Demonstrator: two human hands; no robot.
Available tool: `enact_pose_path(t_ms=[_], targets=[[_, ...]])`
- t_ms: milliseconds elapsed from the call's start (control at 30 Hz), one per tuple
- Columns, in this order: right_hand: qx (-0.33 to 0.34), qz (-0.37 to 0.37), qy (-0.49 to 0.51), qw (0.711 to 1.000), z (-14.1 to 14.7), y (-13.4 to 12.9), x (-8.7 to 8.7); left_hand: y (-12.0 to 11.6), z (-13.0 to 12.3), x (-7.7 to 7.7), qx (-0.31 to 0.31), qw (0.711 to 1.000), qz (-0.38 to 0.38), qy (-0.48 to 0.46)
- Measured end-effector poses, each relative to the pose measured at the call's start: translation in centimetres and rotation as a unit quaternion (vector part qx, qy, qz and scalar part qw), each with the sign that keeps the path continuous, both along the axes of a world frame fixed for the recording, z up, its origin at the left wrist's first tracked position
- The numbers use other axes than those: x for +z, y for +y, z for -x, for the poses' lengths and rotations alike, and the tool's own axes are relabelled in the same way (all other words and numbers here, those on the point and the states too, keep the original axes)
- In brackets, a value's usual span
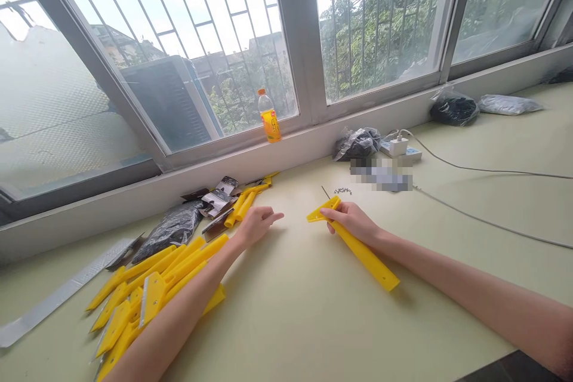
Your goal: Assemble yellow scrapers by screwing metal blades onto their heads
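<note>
Currently, in the head view, our right grip (353,222) clasps a yellow scraper (364,255) over the bench (286,322), well in from its window-side edge; our left grip (257,228), released, is beside yellow handles (236,209) near that edge.

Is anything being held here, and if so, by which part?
The right hand holds a yellow scraper where its wide head meets the handle. Nothing shows in the left hand.

- The bare left forearm (179,316) partly hides the heaped yellow plastic scrapers (153,295) from me; the bottom edge cuts one off.
- I can't identify the tiny silver metal pieces (343,191).
- Pixelation blurs a grey-white object (385,179).
</note>
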State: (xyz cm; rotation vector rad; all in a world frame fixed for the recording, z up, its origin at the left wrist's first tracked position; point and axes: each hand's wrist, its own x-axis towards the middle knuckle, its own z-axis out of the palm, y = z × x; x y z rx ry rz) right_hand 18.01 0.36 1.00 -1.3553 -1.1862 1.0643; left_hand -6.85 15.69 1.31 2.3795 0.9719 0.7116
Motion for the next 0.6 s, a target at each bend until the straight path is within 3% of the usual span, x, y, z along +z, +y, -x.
enact_pose_path(t_ms=[100, 300, 600], targets=[[0.000, 0.000, -0.002, 1.000, -0.02, 0.03, -0.05, 0.03, 0.12, -0.13, 0.016, 1.000, 0.004, -0.001], [0.000, -0.001, -0.001, 1.000, -0.01, -0.01, -0.14, -0.11, 0.18, -0.03, 0.004, 0.991, 0.123, -0.060], [0.002, 0.001, -0.001, 1.000, -0.08, -0.07, -0.12, 0.38, 0.22, -0.62, 0.036, 0.985, 0.134, -0.103]])
